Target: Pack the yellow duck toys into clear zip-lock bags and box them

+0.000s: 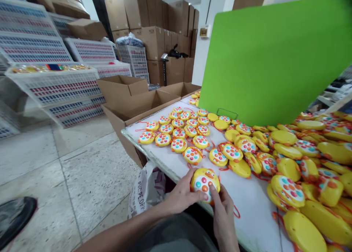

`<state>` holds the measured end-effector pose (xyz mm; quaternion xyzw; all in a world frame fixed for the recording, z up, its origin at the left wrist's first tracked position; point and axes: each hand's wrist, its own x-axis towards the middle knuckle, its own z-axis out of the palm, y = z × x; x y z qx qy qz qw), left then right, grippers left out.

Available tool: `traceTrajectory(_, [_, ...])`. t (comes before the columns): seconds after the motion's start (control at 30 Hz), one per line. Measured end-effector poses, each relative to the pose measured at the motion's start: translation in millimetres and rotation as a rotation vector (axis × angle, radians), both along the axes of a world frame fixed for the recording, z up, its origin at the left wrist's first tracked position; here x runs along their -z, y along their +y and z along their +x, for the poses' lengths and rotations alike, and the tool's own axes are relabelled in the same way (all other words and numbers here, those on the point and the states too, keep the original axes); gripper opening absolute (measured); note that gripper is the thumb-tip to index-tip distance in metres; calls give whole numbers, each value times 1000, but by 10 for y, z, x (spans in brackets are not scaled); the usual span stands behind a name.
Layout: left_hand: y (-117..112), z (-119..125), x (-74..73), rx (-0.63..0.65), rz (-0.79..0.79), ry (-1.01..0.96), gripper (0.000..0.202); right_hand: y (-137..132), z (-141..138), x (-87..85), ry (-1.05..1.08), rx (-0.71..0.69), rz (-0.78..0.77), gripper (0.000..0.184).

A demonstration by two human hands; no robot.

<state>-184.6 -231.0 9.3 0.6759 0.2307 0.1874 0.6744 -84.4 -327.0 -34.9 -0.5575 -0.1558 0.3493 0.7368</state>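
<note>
A round yellow toy (205, 181) with coloured buttons on a white face is held at the near edge of the white table (247, 200). My left hand (183, 195) wraps around its left side, thumb across the bottom. My right hand (224, 211) grips the toy's lower right, with a finger pressing one of its buttons. Neat rows of the same toys (178, 129) lie face up on the table beyond it. A loose pile of several more toys (302, 164) fills the right side, some face down.
A large green board (275, 57) stands upright behind the pile. Open cardboard boxes (137, 105) sit left of the table, with stacked white crates (52, 87) and cartons (154, 28) further back. A printed plastic bag (145, 193) hangs under the table edge. Tiled floor lies to the left.
</note>
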Motion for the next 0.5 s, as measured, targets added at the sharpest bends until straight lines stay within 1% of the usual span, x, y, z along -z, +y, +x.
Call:
traceTrajectory(0.07, [1,-33,37,-12,22,12,60,31,-37,22,22,-24,5,40])
traceTrajectory(0.1, [39,-25,61,-27,34,15,61,66,-42,38,36,-20,-1,41])
traceTrajectory(0.17, [209,39,110,-63,37,11,63,176,-15,81,41,20,-30,44])
traceTrajectory(0.23, [518,149,136,-135,34,14,63,327,57,135,-27,62,-50,45])
traceTrajectory(0.3, [935,275,129,-259,84,58,64,491,159,197,-140,78,-33,44])
traceTrajectory(0.37, [1386,407,98,-390,243,141,64,643,268,263,-249,79,-16,40])
traceTrajectory(0.4, [1594,481,78,-422,382,192,63,707,319,293,-298,81,-20,38])
traceTrajectory(0.43, [1777,568,60,-423,544,240,62,763,368,319,-349,76,-34,37])
traceTrajectory(0.5, [2044,798,35,-347,844,310,58,849,457,352,-460,26,-83,35])
